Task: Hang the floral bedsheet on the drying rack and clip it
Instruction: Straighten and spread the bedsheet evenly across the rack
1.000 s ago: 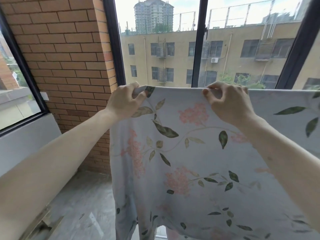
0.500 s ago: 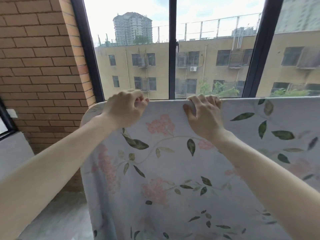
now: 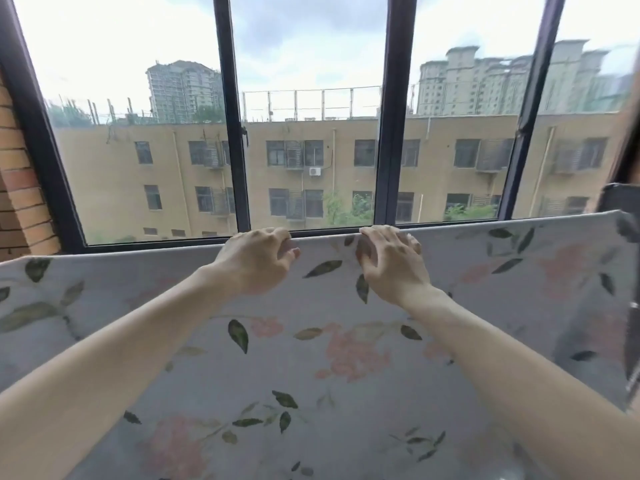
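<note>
The floral bedsheet [image 3: 311, 358], pale grey with pink blossoms and dark green leaves, hangs across the whole lower half of the head view; its top fold runs level just below the window sill. The bar under that fold is hidden by the cloth. My left hand [image 3: 258, 259] has its fingers curled over the top fold near the middle. My right hand [image 3: 389, 261] sits a short way to the right, fingers hooked over the same fold with the thumb on the near face. No clip is in view.
A dark-framed window [image 3: 393, 116] stands right behind the sheet, with buildings outside. A brick wall [image 3: 20, 188] closes the left side. A dark object [image 3: 623, 202] pokes in at the right edge above the sheet's corner.
The view swung right and both hands slid right along the top fold. The sheet's left end, first beside my left hand, now lies far to the left. The brick wall has moved almost out of view.
</note>
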A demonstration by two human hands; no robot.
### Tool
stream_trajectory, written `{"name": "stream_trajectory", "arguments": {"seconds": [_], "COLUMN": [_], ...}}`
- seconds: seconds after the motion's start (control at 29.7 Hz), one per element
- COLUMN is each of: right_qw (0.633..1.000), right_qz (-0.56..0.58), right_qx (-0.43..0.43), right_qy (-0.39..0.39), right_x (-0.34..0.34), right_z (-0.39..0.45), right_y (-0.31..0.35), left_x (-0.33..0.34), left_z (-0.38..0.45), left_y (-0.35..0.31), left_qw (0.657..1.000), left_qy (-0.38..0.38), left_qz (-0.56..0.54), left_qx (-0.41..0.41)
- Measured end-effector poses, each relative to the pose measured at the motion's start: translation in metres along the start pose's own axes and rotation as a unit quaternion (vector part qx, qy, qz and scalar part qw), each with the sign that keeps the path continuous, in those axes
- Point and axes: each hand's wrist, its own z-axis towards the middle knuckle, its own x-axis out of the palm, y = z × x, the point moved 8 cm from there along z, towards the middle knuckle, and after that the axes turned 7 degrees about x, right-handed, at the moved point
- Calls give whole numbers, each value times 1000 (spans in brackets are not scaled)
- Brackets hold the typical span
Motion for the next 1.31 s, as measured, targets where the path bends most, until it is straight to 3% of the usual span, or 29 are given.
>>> {"name": "stream_trajectory", "arguments": {"seconds": [0.13,0.47,0.78,1.08,1.28,1.31], "right_qw": [998,985,986,977,972,969], "right_qz": [-39,-89,-78,-84,-78,-78], "right_qx": [44,123,131,196,222,234], "right_qy": [25,84,68,10,17,12], "right_x": [-38,-83,-107,-148,-169,-185], "right_z": [10,26,51,64,35,25], "right_y": [-97,-247,-334,-444,-514,-547], "left_x": [19,75,111,149,165,170], "left_z": [42,113,203,297,331,342], "left_y": [-87,-205,-326,-440,-502,-539], "left_qw": [1000,999,991,978,973,969], "left_qy": [-9,2,14,25,23,17], "left_qz": [-17,5,-10,-43,-40,-42], "left_qx": [20,41,134,204,228,245]}}
